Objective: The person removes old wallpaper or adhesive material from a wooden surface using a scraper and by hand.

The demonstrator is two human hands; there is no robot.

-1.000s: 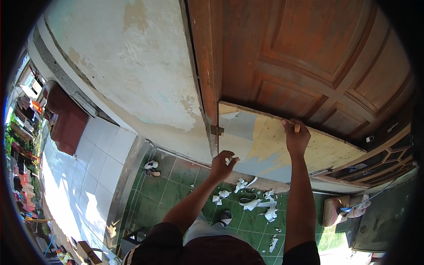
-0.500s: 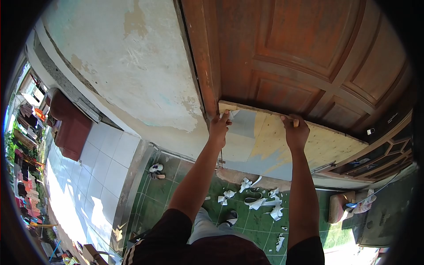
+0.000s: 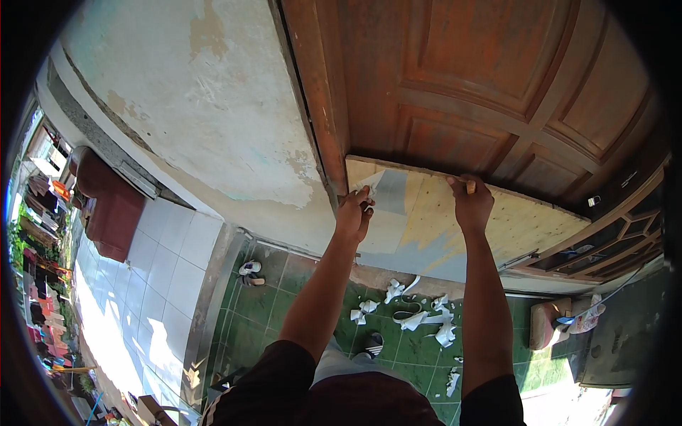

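A flat board [image 3: 526, 216] with a pale wood surface stands against the brown panelled door [image 3: 455, 135]. Part of its face carries a grey and whitish covering [image 3: 393, 193], loose at the upper left. My left hand [image 3: 353, 213] pinches this covering near the board's left edge, its fingers closed. At the board's top edge is my right hand [image 3: 472, 202], curled with the thumb and fingers closed on the board. Whether a small tool is also in the right hand is too unclear to tell.
Torn white scraps [image 3: 412, 319] lie on the green tiled floor [image 3: 284, 284]. Shoes [image 3: 250, 268] sit by the wall [image 3: 213, 128]. A red sofa [image 3: 114, 216] stands on white tiles at left, a cushioned seat [image 3: 545, 325] at right.
My left hand has moved slightly down from the board's top edge, and more of the board's upper left corner shows. My right hand has stayed at the top edge.
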